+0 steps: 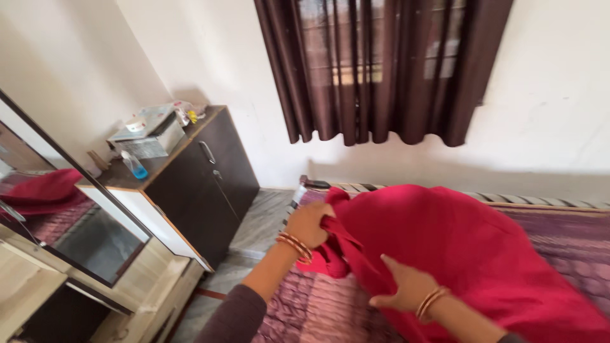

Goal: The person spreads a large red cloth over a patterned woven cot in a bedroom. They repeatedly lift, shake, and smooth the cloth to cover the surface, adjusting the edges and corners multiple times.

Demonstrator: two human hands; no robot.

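closest to me, at the bottom of the view, both my forearms reach out over the bed (pixel 330 311), which has a purple-pink patterned cover. my right hand (pixel 406 287) lies on the near edge of the red cloth (pixel 470 254), fingers fairly flat and thumb out to the left, bangles at the wrist. honestly can't tell if that grip is actually pinching the cloth or just pressing on it, the fingers sink into the folds. my left hand (pixel 309 222) is a bit further out and to the left, grip curled tight around a bunched corner of the same red cloth, so that one is definitely pinching fabric. bangles on that wrist too, and a dark sleeve further up the arm.

the red cloth itself is a big loose heap spread across the bed, from my hands off to the right edge of the view.

past my left hand, at the bed's edge, sits a small dark object (pixel 314 184), too blurry to make out. off to the left there's a mirror (pixel 57 209) leaning at an angle, then a dark cabinet (pixel 203 184) with a small blue bottle (pixel 135 166) and a stack of boxes (pixel 149 130) on its surface. furthest back, dark brown curtains (pixel 375 63) hang over the window on the pale wall.
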